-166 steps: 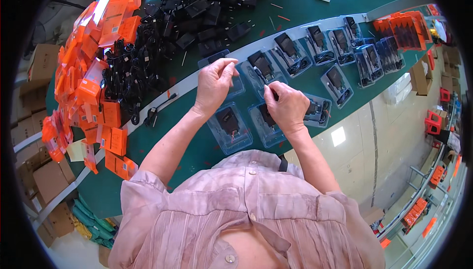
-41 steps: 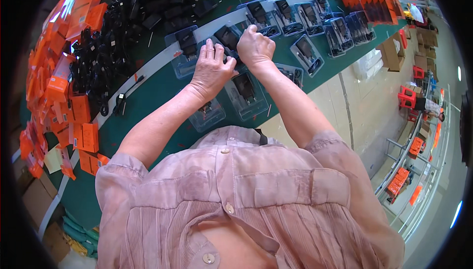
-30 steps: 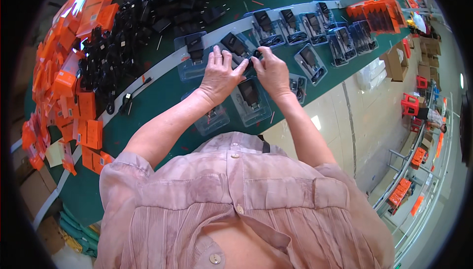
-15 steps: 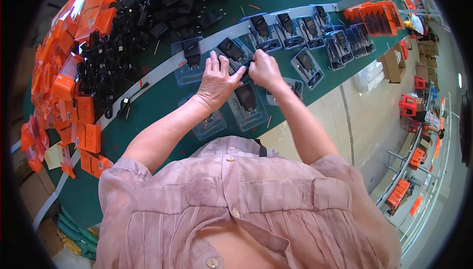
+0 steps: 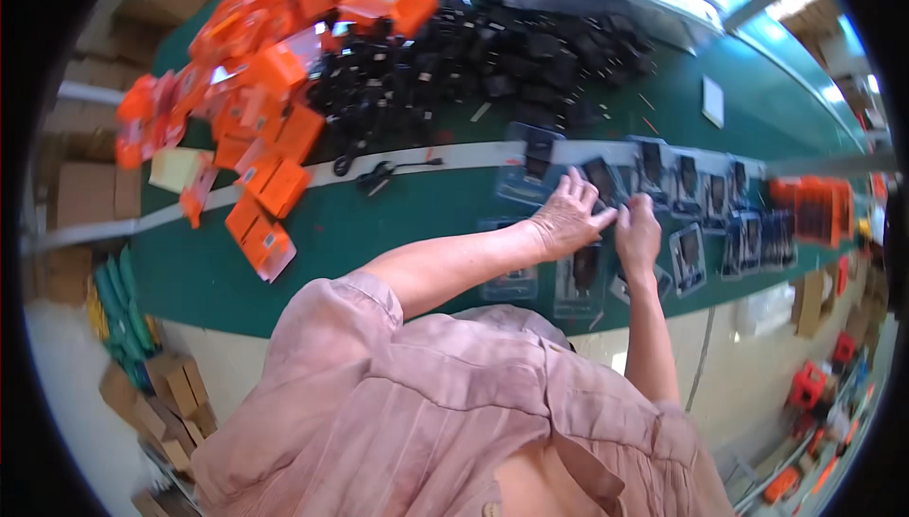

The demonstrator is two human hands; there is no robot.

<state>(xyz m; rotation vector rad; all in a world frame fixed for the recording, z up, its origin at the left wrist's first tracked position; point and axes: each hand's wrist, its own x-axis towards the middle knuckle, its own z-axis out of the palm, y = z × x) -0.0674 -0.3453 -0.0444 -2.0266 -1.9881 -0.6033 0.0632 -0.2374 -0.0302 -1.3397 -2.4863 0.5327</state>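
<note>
My left hand [image 5: 568, 215] lay spread beside the black charger [image 5: 598, 174], light steadying pressure seeming best; whether my bunched right hand [image 5: 639, 233] gripped anything, I couldn't tell.

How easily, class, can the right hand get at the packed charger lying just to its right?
Probably yes, easily: only green tabletop seems to lie between the right hand and that packed charger; blur hides whether the fingers hold anything.
</note>
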